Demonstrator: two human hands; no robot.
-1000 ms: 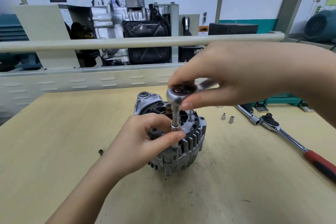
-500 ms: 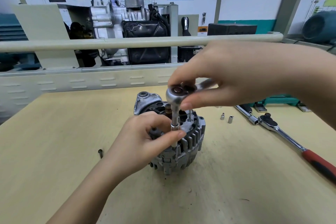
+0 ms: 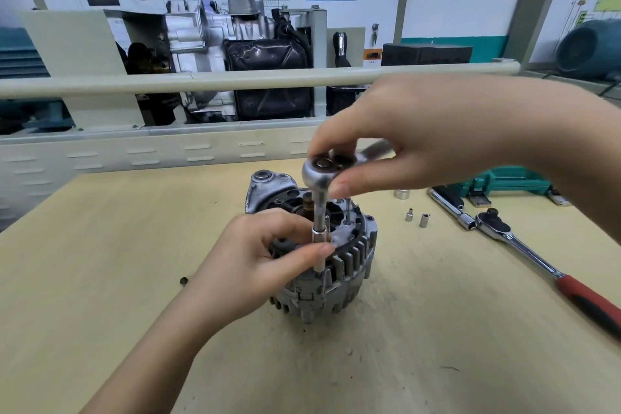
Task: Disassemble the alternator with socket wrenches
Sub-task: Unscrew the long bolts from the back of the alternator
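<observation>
The right hand (image 3: 420,144) grasps the silver steel ratchet wrench (image 3: 324,171) head; the left hand (image 3: 258,262) pinches its extension above the grey finned alternator (image 3: 336,269).

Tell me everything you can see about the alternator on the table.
The alternator stands on end on the light wooden table. Its housing looks like dull, worn grey cast metal, with cooling slots around the side and a mounting ear with a hole at the far top. Dark inner parts and a brownish stud show on top. The left hand rests against it, pinching the socket extension that stands on its rim; the right hand holds the ratchet head above.
</observation>
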